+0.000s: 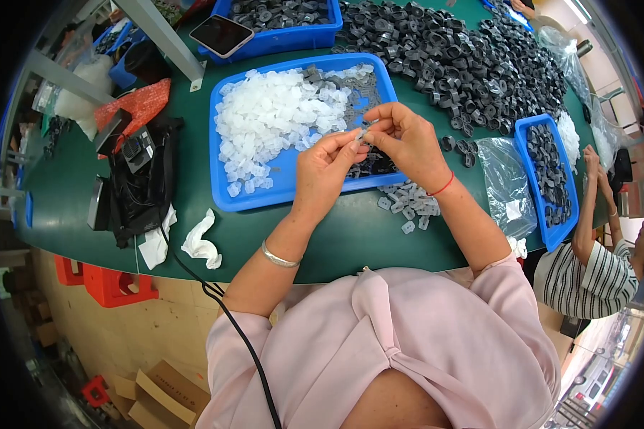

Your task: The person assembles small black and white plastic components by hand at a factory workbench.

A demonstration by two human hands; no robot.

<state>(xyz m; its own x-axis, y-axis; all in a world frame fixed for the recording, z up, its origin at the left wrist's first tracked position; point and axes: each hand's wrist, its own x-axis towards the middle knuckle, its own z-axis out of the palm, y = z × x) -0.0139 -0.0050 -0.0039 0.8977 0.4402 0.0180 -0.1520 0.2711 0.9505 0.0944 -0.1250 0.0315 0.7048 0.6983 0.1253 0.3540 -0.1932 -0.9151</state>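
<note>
Both hands meet above the right part of a blue tray (pixel 218 161), fingertips pinched together. Between them is a small translucent plastic piece (pixel 366 133), partly hidden by the fingers. My left hand (pixel 323 168) grips it from the left, and my right hand (pixel 412 143) from the right. Under them, the tray holds a heap of clear-white plastic pieces (pixel 268 107) on its left side and grey and black small parts (pixel 365 86) along its right side. A small pile of grey translucent pieces (pixel 411 202) lies on the table just below the tray's right corner.
A large heap of black ring-like parts (pixel 458 61) covers the table's far right. Another blue tray (pixel 265 37) carries a phone (pixel 222 36). A narrow blue tray (pixel 571 214) and a clear bag (pixel 506 186) lie right; a black bag (pixel 147 186) lies left. A co-worker (pixel 587 279) sits at right.
</note>
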